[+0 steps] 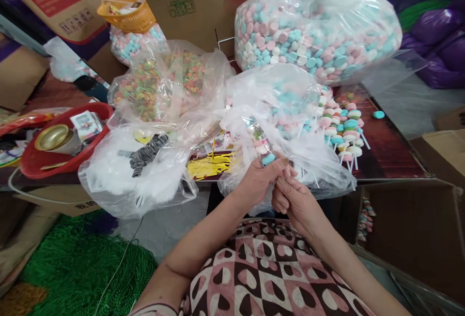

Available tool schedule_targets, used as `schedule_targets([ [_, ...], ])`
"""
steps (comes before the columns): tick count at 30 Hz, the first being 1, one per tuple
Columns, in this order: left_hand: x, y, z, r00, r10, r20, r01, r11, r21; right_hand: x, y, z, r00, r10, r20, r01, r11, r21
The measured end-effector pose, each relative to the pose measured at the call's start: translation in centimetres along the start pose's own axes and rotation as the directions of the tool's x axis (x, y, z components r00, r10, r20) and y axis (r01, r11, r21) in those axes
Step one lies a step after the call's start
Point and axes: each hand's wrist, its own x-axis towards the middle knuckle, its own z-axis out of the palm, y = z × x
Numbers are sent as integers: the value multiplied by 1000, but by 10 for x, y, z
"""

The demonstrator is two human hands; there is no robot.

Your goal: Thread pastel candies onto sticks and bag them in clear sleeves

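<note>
A marshmallow skewer [262, 142] in a clear printed wrapper points up and away from me, a blue marshmallow at its lower end. My left hand [263, 175] is closed around that lower end. Touching its fingertips, my right hand [296, 197] has its fingers pinched together just below the candy; whatever they grip there is hidden. Yellow twist ties [210, 165] lie left of my hands, with printed wrappers [214, 144] behind them. Unwrapped marshmallow skewers [345, 132] with white sticks are piled to the right.
Large bags of marshmallows [308, 40] and ring-shaped candies [163, 81] stand behind. A white-filled plastic bag [119, 175] and a red basin [32, 161] are at left. An open cardboard box [414, 229] holding wrapped skewers [366, 217] sits below the table's right edge.
</note>
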Motion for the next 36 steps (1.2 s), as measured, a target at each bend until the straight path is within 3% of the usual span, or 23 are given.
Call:
schedule_targets([
  [4, 4, 22, -4, 999, 50, 4, -49, 995, -88, 0, 1, -4, 994, -99, -54, 93, 989, -114],
  [7, 6, 32, -2, 984, 161, -79, -171, 975, -145, 0, 3, -4, 994, -93, -50, 84, 984, -159],
  [9, 6, 29, 2, 977, 175, -121, -190, 973, -129, 0, 3, -1, 994, -93, -51, 83, 981, -174],
  [19, 7, 24, 4, 973, 176, -149, -190, 979, -79, -1, -4, 1, 978, -197, -68, 159, 915, -370],
  [22, 0, 16, 5, 998, 26, -64, -29, 999, -43, -1, -3, 4, 984, -175, -29, 158, 938, -310],
  [24, -6, 9, 3, 994, -99, 48, 98, 995, 5, -1, -3, 7, 989, -151, 5, 147, 957, -249],
  [26, -10, 5, -2, 985, -136, 109, 129, 989, 70, -2, -6, 9, 988, -152, 1, 149, 968, -200],
  [31, -12, 8, -11, 997, 75, -11, -69, 957, 282, -5, -12, 8, 981, -184, -56, 169, 965, -198],
  [36, -13, 16, -12, 975, 219, 35, -185, 717, 672, -7, -9, 5, 968, -248, -42, 224, 925, -307],
])
